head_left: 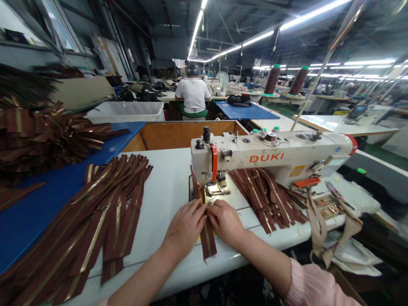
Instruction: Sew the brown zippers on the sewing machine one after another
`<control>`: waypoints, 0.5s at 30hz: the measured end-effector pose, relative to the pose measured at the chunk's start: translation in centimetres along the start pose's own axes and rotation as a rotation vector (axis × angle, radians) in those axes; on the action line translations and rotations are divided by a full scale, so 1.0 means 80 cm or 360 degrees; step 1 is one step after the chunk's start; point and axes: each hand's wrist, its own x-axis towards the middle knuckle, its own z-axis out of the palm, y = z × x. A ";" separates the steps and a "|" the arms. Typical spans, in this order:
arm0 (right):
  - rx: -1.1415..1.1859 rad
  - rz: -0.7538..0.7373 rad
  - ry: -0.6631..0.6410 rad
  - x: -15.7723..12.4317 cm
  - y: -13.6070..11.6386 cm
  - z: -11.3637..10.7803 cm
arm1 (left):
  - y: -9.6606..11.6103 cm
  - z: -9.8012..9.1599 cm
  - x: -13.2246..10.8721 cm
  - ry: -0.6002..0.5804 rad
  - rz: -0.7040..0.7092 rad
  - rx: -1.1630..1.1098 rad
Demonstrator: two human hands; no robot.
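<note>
A brown zipper (pixel 208 242) with metal teeth lies lengthwise under the presser foot (pixel 214 188) of a white sewing machine (pixel 236 155). My left hand (pixel 188 219) rests on the zipper from the left, its fingers together and pressing it down near the foot. From the right, my right hand (pixel 225 219) pinches the same zipper, thumb and fingertips closed just in front of the foot. The two hands nearly touch. One end of the zipper hangs toward the table's front edge; the fingers hide its middle.
Many brown zippers (pixel 95 212) are spread at the left, with a larger heap (pixel 47 131) on a blue table. More zippers (pixel 264 195) lie under the machine arm. Scissors (pixel 338 193) and a small parts tray (pixel 328 206) sit at the right. A person (pixel 193 93) sits ahead.
</note>
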 end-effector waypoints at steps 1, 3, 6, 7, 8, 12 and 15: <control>0.0007 -0.0013 0.0000 -0.002 0.000 0.000 | -0.001 0.000 0.000 -0.0003 0.0002 0.0001; 0.0032 -0.0030 0.0001 -0.005 0.001 0.000 | -0.001 0.001 -0.001 -0.0012 0.0001 -0.0007; 0.0063 -0.0063 0.0012 -0.010 0.002 0.000 | -0.002 0.001 0.001 -0.0017 -0.0008 -0.0032; 0.0061 -0.0081 0.0013 -0.011 0.002 0.000 | -0.002 0.001 0.001 -0.0020 -0.0012 -0.0038; 0.0053 -0.0100 0.0011 -0.012 0.003 0.000 | -0.001 0.000 0.001 -0.0020 -0.0011 -0.0040; -0.0022 -0.0165 -0.0031 -0.011 0.004 -0.002 | 0.001 -0.003 -0.001 -0.0013 0.0013 -0.0039; -0.0071 -0.0213 -0.0069 -0.011 0.003 -0.004 | 0.004 -0.004 -0.006 -0.0017 0.0026 -0.0018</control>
